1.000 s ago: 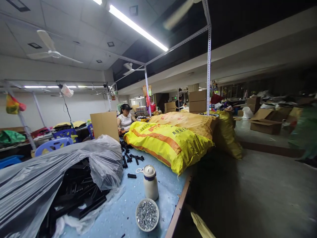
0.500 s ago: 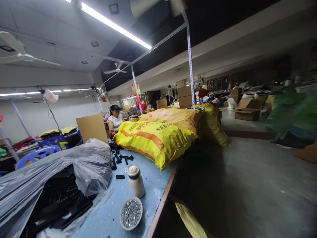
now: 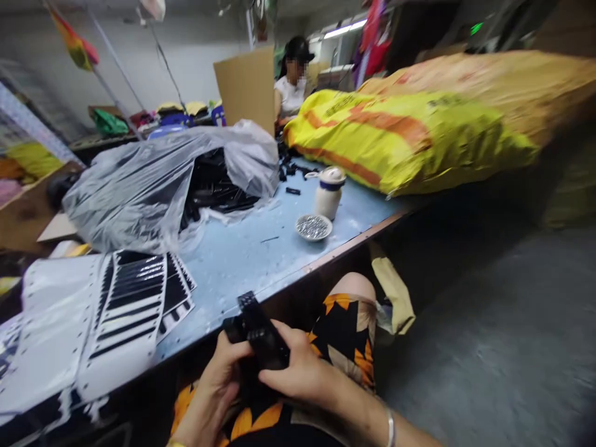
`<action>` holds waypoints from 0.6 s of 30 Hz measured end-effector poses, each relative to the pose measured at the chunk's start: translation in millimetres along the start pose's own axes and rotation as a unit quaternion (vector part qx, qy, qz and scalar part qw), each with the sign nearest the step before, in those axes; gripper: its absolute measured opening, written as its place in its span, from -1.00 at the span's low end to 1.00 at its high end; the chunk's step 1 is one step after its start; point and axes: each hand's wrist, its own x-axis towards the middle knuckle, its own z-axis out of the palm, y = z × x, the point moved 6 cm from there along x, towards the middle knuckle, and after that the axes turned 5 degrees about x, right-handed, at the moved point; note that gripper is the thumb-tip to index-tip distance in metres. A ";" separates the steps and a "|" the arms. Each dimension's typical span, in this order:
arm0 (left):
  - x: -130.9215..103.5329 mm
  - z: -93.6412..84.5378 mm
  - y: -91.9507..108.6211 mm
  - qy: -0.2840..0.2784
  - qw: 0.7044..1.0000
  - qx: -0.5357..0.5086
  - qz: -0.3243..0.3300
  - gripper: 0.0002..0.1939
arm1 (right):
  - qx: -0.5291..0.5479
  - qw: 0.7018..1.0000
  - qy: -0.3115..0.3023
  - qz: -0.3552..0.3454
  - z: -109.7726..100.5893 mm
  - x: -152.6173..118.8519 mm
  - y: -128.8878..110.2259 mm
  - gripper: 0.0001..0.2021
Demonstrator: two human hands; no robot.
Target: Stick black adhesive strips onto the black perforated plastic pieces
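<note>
Above my lap, both hands are closed around a black plastic part, blocky with a ridged upper end; its exact kind is unclear. My left hand grips its left side, and my right hand wraps its right side with the thumb across it. On the blue table beyond stands a small white dish of shiny metal bits. Right behind the dish is a cream bottle with a dark blue band. Black parts fill a torn clear plastic bag.
A bulging yellow sack lies at the table's right edge, an orange sack behind it. Black-and-white printed sheets lie at the left front. A person sits at the far end beside a cardboard panel.
My view has swung left and down, bringing my lap, both hands with the black part, and the printed sheets into sight. The bottle, dish and sacks keep their places on the table.
</note>
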 end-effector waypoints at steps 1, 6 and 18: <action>1.2 6.1 -6.8 -0.053 0.999 -0.002 -0.004 -0.57 | -0.008 1.000 -0.013 0.008 -1.5 -5.5 1.5 -0.44; -1.4 17.6 -14.4 -0.135 0.990 0.028 -0.009 -0.70 | -0.056 0.995 -0.019 0.085 -42.6 -33.3 30.8 -0.61; -56.2 -105.4 31.6 -0.058 0.992 0.086 0.067 -0.56 | -0.223 0.963 -0.147 -0.045 18.4 25.2 54.6 -0.45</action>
